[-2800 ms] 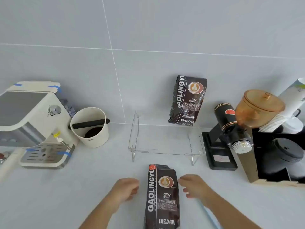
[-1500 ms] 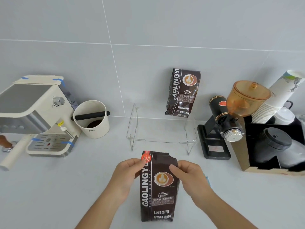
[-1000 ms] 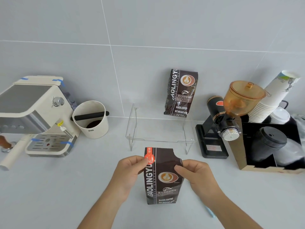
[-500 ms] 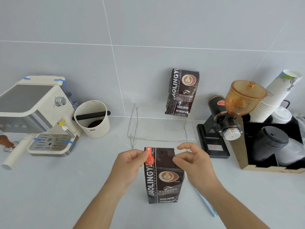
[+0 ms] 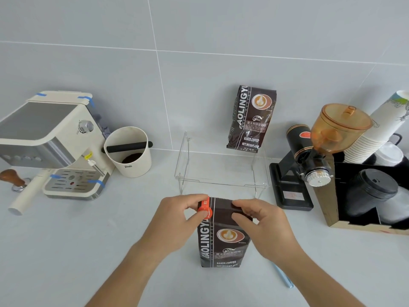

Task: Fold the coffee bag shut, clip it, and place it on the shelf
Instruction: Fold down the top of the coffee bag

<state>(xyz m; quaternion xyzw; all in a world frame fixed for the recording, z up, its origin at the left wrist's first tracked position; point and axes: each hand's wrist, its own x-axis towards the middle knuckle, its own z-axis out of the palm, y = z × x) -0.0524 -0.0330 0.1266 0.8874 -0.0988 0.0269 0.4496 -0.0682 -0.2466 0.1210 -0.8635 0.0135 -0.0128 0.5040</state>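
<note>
We look down from a head-worn camera onto a pale grey counter (image 5: 66, 251) backed by a grey tiled wall. Low in the middle of the view, a dark brown coffee bag (image 5: 222, 238) stands upright on the counter. Our left hand (image 5: 177, 220) pinches its top left corner, thumb and forefinger closed on the bag beside a round orange sticker (image 5: 205, 210). Our right hand (image 5: 263, 224) pinches the top right corner in the same way, fingers curled narrowly over the crimped upper edge. We cannot tell whether the top is folded over yet.

At twelve o'clock from the bag, just behind it, stands a clear acrylic shelf (image 5: 221, 171). A second coffee bag (image 5: 251, 118) of the same brand sits on the shelf at its back right, leaning on the wall.

At ten o'clock, well apart, is a cream espresso machine (image 5: 51, 138), with a cream knock box (image 5: 129, 151) just to its right. At two o'clock is a black grinder with an amber hopper (image 5: 321, 151), and beyond it a stack of paper cups (image 5: 380, 134). At five o'clock, near our right forearm, a light blue clip (image 5: 285, 279) lies on the counter.
</note>
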